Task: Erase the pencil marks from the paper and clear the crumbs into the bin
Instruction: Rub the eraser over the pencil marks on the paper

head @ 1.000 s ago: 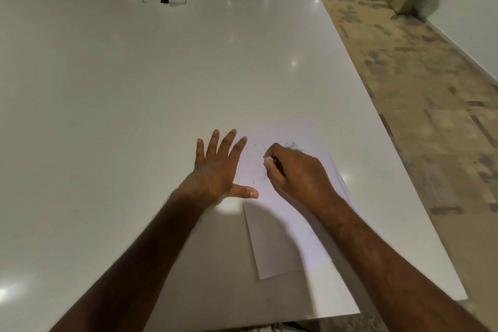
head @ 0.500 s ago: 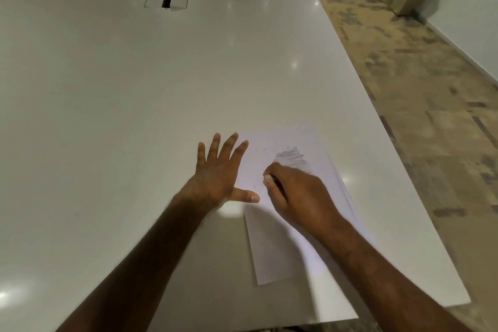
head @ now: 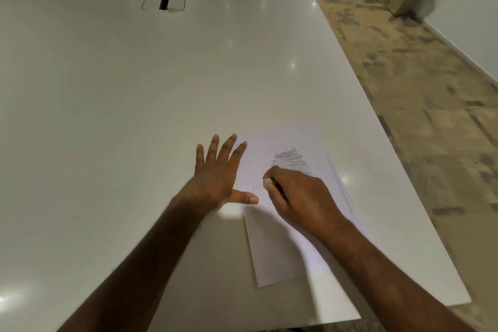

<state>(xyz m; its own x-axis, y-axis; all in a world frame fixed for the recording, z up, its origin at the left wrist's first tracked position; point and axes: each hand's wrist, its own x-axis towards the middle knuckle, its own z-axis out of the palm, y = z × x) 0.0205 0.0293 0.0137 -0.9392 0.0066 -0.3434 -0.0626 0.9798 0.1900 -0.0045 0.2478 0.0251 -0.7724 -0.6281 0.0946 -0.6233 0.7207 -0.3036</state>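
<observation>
Hands: left (head: 215, 178) flat on smooth paper (head: 272, 248), right (head: 299, 197) pinching white eraser (head: 267, 182).

The left hand (head: 215, 178) is lying flat with its fingers spread straight and the thumb stretching out to the right, its forearm reaching in from the lower left. The right hand (head: 299, 197) is curling its fingers into a pinch at the fingertips, its forearm coming in from the lower right.
</observation>
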